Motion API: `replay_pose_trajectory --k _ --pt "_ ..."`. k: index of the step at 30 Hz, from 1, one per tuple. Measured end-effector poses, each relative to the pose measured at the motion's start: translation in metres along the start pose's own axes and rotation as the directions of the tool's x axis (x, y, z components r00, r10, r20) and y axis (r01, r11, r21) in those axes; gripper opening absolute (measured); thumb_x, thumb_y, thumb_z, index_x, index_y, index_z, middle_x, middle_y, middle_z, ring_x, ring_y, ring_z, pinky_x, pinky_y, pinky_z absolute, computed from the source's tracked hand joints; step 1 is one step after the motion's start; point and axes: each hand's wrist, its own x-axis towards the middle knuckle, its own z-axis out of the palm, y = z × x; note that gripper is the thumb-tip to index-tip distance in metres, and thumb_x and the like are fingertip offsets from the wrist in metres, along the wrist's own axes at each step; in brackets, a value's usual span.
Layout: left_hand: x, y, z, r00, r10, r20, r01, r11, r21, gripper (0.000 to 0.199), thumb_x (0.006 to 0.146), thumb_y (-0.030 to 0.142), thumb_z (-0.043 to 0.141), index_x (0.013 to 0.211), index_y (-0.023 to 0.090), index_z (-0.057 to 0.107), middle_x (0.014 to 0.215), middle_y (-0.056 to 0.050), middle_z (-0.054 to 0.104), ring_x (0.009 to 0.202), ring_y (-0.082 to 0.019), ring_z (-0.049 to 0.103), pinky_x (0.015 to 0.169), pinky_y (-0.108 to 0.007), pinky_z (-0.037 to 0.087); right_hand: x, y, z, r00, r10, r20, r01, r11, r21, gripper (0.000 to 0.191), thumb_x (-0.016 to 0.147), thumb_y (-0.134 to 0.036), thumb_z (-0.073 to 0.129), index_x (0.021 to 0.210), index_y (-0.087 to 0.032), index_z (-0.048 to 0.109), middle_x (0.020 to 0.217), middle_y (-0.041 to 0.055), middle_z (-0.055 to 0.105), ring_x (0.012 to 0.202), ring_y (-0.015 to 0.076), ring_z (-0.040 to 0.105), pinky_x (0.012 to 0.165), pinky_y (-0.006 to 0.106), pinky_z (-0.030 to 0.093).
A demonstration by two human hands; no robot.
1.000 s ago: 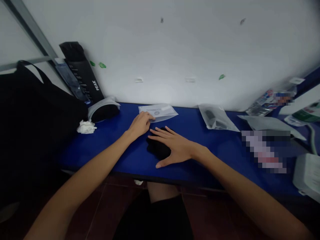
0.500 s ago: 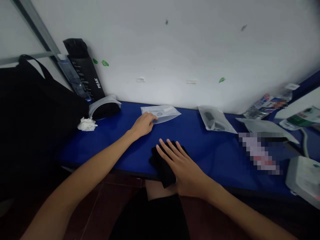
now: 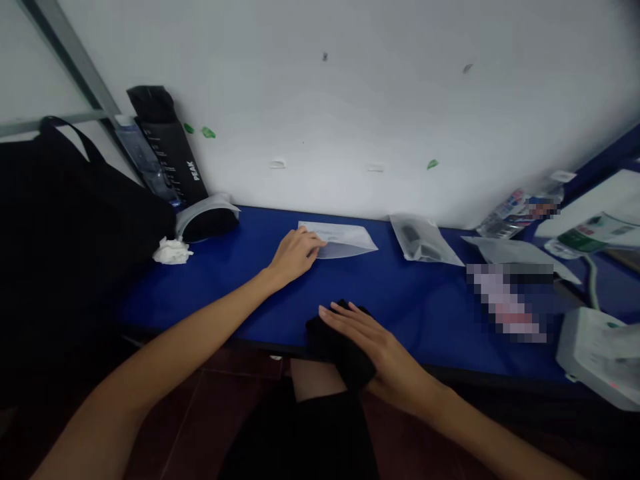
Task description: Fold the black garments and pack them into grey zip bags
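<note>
Right hand (image 3: 379, 346) has drawn black cloth (image 3: 347, 353) partly past blue tabletop (image 3: 400, 293) front edge, increasing separation from translucent pouch (image 3: 349, 235) at left hand (image 3: 296, 255); either grip's closure indeterminable.

The left arm (image 3: 200, 337) was stretched forward, the left hand (image 3: 297, 255) with bent fingers; the right hand (image 3: 377, 343) was lower, its fingers almost straight.

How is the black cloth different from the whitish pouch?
The black cloth looks thick; the whitish pouch looks flat. The cloth reaches past the front edge of the table; the pouch lies near the wall. Both are touched: cloth by the right hand, pouch by the left hand.
</note>
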Motion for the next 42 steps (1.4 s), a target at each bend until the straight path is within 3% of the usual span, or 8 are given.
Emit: replay_pose_trajectory --k 7,11,16,19,22,28,35,42 --pt "-0.006 -0.001 0.002 0.997 0.082 0.015 -0.080 0.993 -0.083 0.035 0.104 0.017 0.055 0.133 0.022 0.074 0.129 -0.008 0.076 0.121 -0.028 0.068 0.105 -0.045 0.053 0.064 0.033 -0.021 0.963 -0.123 -0.238 0.061 0.966 -0.249 0.112 0.087 0.004 0.048 0.179 -0.037 -0.002 0.180 0.0044 0.035 0.169 0.0323 0.026 0.137 0.072 0.022" --pt "-0.011 -0.012 0.010 0.999 0.003 -0.048 -0.013 0.978 -0.209 0.029 0.106 0.034 0.057 0.127 0.019 0.071 0.133 -0.007 0.076 0.127 -0.029 0.069 0.112 -0.044 0.053 0.097 0.056 -0.013 0.957 -0.192 -0.217 0.106 0.928 -0.356 0.100 0.093 0.006 0.040 0.180 -0.033 0.009 0.179 0.0093 0.039 0.168 0.0312 0.031 0.137 0.067 0.028" --pt "-0.010 -0.017 0.012 1.000 -0.009 -0.016 0.003 0.932 -0.362 0.026 0.097 0.033 0.067 0.120 0.022 0.068 0.126 -0.007 0.077 0.120 -0.028 0.072 0.112 -0.047 0.053 0.102 0.077 0.002 0.965 -0.158 -0.210 0.074 0.929 -0.362 0.108 0.087 0.009 0.044 0.180 -0.032 0.008 0.166 0.0161 0.050 0.160 0.0344 0.044 0.129 0.063 0.044" --pt "-0.007 -0.015 0.011 1.000 -0.012 -0.026 0.001 0.922 -0.387 0.025 0.099 0.030 0.063 0.122 0.023 0.071 0.125 -0.007 0.076 0.119 -0.027 0.073 0.110 -0.046 0.054 0.096 0.082 0.004 0.973 -0.151 -0.172 0.088 0.941 -0.326 0.121 0.079 0.010 0.053 0.180 -0.032 0.002 0.168 0.0150 0.048 0.159 0.0365 0.045 0.131 0.063 0.043" --pt "-0.004 -0.013 0.008 0.999 0.028 -0.041 -0.041 0.920 -0.389 0.039 0.096 0.027 0.069 0.134 0.023 0.072 0.133 -0.009 0.074 0.125 -0.028 0.071 0.111 -0.043 0.054 0.093 0.090 0.006 0.978 -0.140 -0.155 0.092 0.954 -0.286 0.124 0.073 0.009 0.059 0.180 -0.029 0.010 0.168 0.0143 0.051 0.158 0.0376 0.047 0.132 0.064 0.041" --pt "-0.006 0.001 -0.001 0.999 0.034 0.012 -0.031 0.981 -0.190 0.059 0.086 0.011 0.070 0.145 0.021 0.068 0.136 -0.011 0.072 0.125 -0.031 0.070 0.105 -0.045 0.055 0.095 0.103 0.017 0.985 0.039 -0.166 -0.071 0.979 -0.190 0.104 0.069 0.007 0.056 0.169 -0.015 0.043 0.166 0.0191 0.055 0.159 0.0340 0.047 0.134 0.060 0.037" --pt "-0.005 0.011 -0.006 0.997 0.075 0.021 -0.073 0.995 -0.062 0.073 0.078 -0.002 0.064 0.148 0.021 0.064 0.144 -0.012 0.069 0.134 -0.032 0.066 0.104 -0.048 0.051 0.112 0.090 0.004 0.966 0.245 -0.088 -0.260 0.922 -0.287 0.087 0.075 0.003 0.058 0.161 -0.001 0.047 0.166 0.0287 0.052 0.156 0.0372 0.051 0.130 0.054 0.043" --pt "-0.004 0.009 -0.002 0.984 0.176 -0.035 -0.178 0.982 -0.064 0.075 0.078 -0.005 0.058 0.148 0.020 0.064 0.149 -0.013 0.067 0.135 -0.032 0.063 0.111 -0.050 0.053 0.151 0.092 -0.010 0.863 0.504 -0.031 -0.489 0.820 -0.298 0.053 0.095 -0.004 0.052 0.147 -0.003 0.063 0.147 0.0260 0.070 0.135 0.0355 0.069 0.113 0.042 0.053"
